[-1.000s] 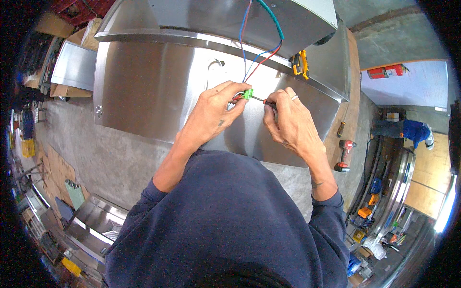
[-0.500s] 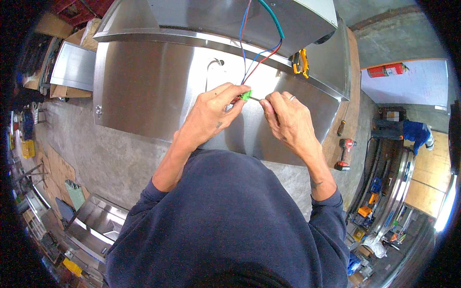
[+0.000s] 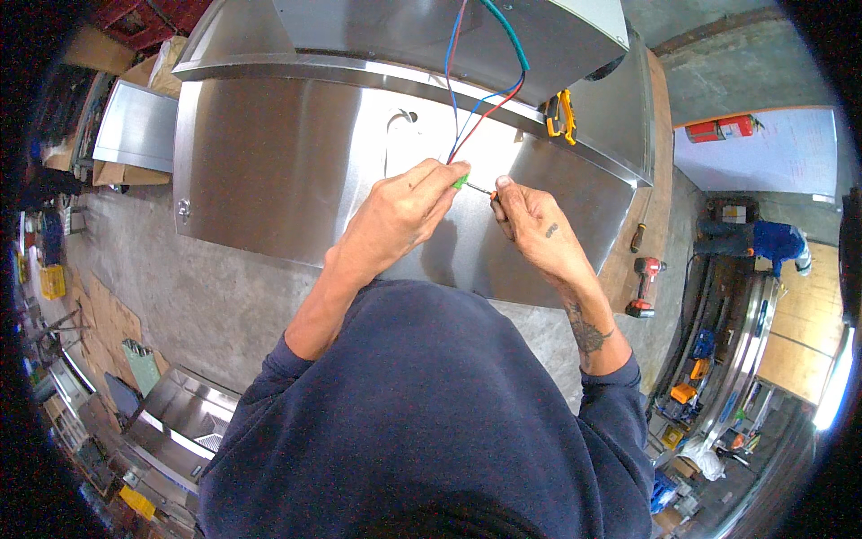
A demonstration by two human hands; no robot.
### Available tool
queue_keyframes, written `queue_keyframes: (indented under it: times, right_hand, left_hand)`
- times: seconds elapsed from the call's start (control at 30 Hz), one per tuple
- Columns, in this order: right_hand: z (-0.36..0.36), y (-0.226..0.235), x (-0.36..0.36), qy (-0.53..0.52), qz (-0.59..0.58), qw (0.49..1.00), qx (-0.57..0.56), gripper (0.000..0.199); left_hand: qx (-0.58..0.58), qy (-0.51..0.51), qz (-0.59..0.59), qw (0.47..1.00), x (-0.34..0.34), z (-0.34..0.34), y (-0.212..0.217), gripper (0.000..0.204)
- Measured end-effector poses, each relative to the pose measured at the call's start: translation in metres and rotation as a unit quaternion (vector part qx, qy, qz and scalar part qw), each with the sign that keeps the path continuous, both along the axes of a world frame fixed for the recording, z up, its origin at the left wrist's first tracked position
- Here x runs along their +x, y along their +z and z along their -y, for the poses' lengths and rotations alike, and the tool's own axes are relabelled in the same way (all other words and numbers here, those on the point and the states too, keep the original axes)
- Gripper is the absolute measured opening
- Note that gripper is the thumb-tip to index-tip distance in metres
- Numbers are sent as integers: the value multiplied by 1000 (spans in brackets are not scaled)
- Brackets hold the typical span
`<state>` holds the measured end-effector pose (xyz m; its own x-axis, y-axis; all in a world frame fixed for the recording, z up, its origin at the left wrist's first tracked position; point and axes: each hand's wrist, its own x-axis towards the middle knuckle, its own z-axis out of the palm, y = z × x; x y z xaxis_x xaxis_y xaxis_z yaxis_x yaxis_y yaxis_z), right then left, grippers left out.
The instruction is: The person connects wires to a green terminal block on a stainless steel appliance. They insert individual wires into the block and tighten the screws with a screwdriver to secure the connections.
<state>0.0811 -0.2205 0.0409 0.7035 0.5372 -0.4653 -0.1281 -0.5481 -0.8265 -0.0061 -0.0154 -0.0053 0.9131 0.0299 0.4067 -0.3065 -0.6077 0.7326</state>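
My left hand [image 3: 409,208] pinches a small green terminal block [image 3: 461,181], mostly covered by the fingers. Red and blue wires [image 3: 467,135] run down into that grip from a green sleeve [image 3: 508,38] above. Closed around the handle of a small screwdriver [image 3: 479,189], my right hand [image 3: 532,220] holds its thin shaft toward the block's right side. The tip meets the block, though whether it sits in a screw is too small to tell. Both hands are above a shiny stainless steel panel [image 3: 269,162].
Yellow-and-black pliers [image 3: 561,119] rest at the steel ledge. On the wooden board to the right lie another screwdriver [image 3: 638,238] and a red cordless drill [image 3: 645,286]. A fire extinguisher [image 3: 721,128] is at far right, with a person in blue [image 3: 777,242] below it.
My right hand has rolled over, turning the screwdriver; its thumb side and inked forearm now show. My left fingers cover more of the terminal block.
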Motion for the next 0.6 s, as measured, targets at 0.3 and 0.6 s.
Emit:
queue_keyframes:
  times: [0.3, 0.6]
  right_hand:
    - [0, -13, -12, -120, 75, 965, 223, 34]
    - [-40, -55, -26, -200, -106, 922, 313, 34]
  left_hand:
    - [-367, -4, -126, 922, 11, -11, -8, 35]
    - [-418, -14, -174, 892, 1, -11, 0, 30]
